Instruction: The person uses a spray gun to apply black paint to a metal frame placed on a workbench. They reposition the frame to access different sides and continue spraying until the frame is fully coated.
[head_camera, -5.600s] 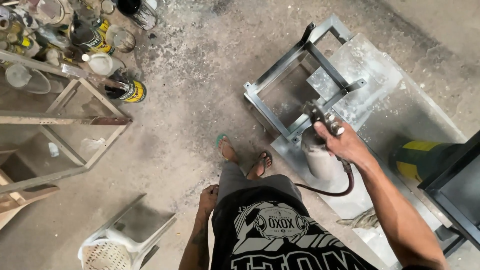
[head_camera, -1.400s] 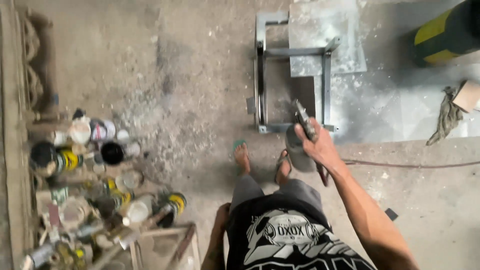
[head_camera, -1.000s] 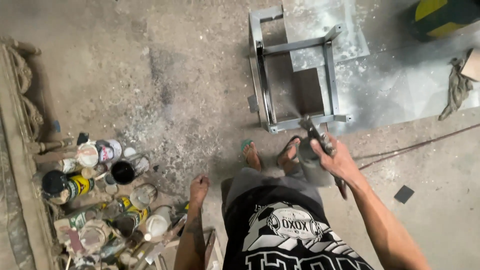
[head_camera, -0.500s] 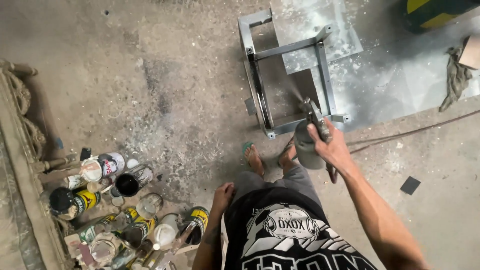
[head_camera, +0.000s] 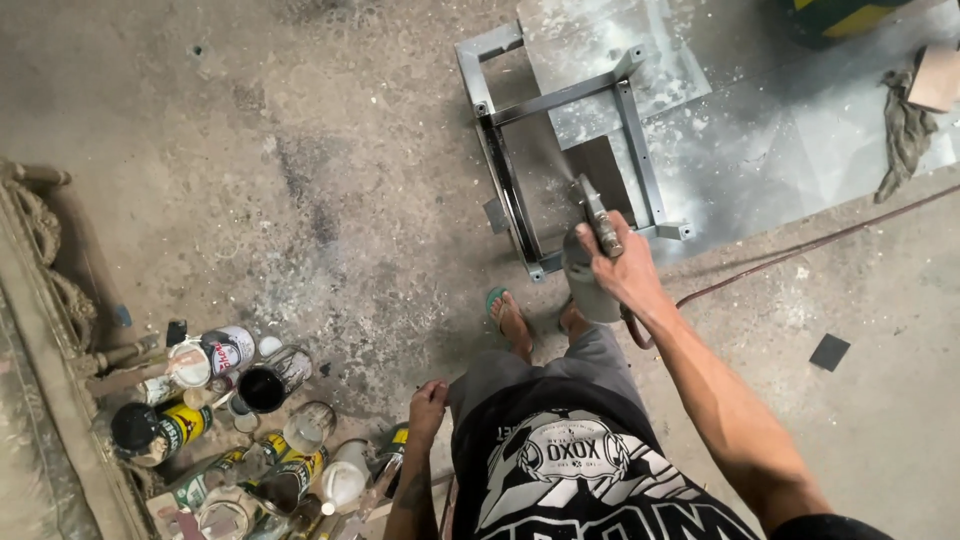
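Observation:
My right hand (head_camera: 628, 268) grips a grey spray gun (head_camera: 592, 245) with a cup under it, its nozzle aimed at a grey metal frame (head_camera: 560, 145) lying on the concrete floor. A faint mist shows at the nozzle. A reddish air hose (head_camera: 790, 255) trails from the gun to the right. My left hand (head_camera: 428, 405) hangs by my side with loosely curled fingers, holding nothing, close to the paint cans (head_camera: 245, 400). My feet in green sandals (head_camera: 505, 312) stand just in front of the frame.
Several paint cans and bottles crowd the floor at lower left. A carved wooden piece (head_camera: 50, 330) runs along the left edge. Metal sheets (head_camera: 800, 150) lie under and right of the frame, with a rag (head_camera: 900, 135) and a yellow-green drum (head_camera: 850, 12) at upper right.
The view has swung from the frame's right side round to its near end. My right hand has kept hold of the spray gun, and my left arm has dropped to my side.

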